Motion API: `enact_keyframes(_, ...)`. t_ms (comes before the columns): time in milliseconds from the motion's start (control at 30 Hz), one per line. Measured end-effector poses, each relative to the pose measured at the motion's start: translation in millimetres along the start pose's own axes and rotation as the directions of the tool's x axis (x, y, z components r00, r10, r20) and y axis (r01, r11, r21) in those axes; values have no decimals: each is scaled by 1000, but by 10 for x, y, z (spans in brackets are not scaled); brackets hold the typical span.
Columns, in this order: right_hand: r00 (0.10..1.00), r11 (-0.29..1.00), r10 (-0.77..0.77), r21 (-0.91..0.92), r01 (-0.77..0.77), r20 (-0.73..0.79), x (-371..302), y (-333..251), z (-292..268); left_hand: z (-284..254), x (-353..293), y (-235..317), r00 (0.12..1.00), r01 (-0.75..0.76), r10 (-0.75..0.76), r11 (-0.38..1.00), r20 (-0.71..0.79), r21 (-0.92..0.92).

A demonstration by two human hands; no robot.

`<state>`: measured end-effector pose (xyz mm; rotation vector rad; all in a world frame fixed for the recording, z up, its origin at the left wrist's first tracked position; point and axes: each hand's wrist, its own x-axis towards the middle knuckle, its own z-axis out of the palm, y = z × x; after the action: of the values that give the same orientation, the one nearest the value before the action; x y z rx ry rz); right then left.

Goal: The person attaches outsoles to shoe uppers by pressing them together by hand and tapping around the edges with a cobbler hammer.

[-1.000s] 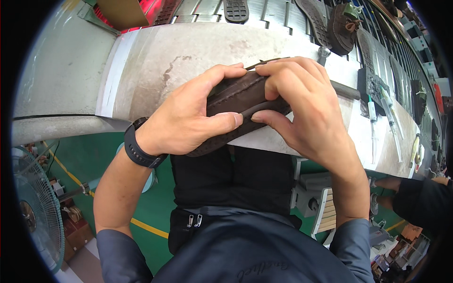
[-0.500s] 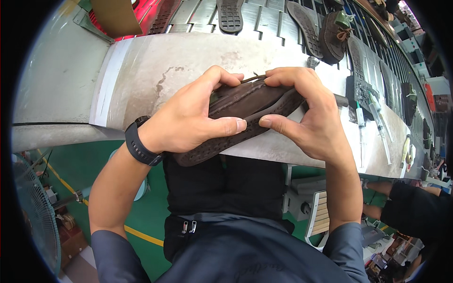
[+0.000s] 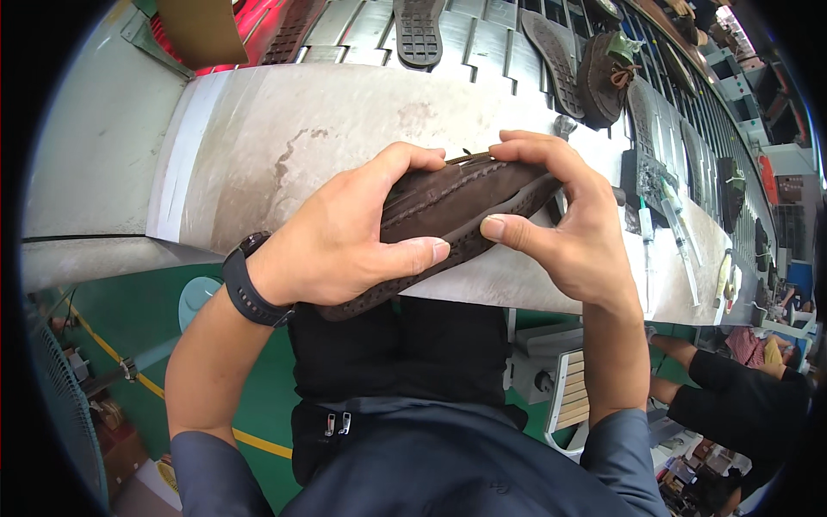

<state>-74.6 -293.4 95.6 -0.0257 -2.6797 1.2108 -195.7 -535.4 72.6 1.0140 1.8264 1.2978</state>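
Observation:
A dark brown leather shoe (image 3: 461, 196) lies on its side between my two hands, over the front edge of the worktable. Its studded brown sole (image 3: 469, 246) faces toward me. My left hand (image 3: 345, 228) wraps the shoe's left part, with the thumb pressed on the sole's rim and the fingers over the far side. At the other end my right hand (image 3: 568, 215) grips the same way, its thumb on the sole edge. A dark gap shows between upper and sole near the right thumb. Laces (image 3: 469, 158) stick out between my fingertips. The fingers partly hide the shoe.
Beyond the worktable (image 3: 250, 146) runs a slatted metal conveyor with loose soles (image 3: 419, 34) and another brown shoe (image 3: 603, 77). A hammer (image 3: 564, 127) lies behind my right hand. Syringes (image 3: 680, 233) and a black block (image 3: 642, 177) are at the right. A person (image 3: 741, 396) is farther right.
The shoe has tilted slightly, so more of its stitched upper shows. Both hands keep their hold, sitting a little lower in the picture. The whole view has shifted slightly.

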Motion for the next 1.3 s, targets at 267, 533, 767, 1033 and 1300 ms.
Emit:
enact_keyframes(267,997,980,40,192,-54,72,58,88,-74,9,2,-37,999,-52,52,998,-14,39)
enact_keyframes(533,986,965,94,230,-124,137,153,108,-188,13,-4,-77,997,-78,78,997,-25,15)
enact_keyframes(767,884,855,313,302,-421,346,350,160,-331,5,-24,-72,994,-100,103,992,-38,76)
enact_keyframes(1033,949,959,-29,-276,-62,-314,-8,444,-130,361,-206,-114,927,-71,192,934,-322,351)
enact_keyframes(1300,999,875,-4,-483,26,47,-312,361,-272,353,-52,-18,927,-49,156,952,-341,302)
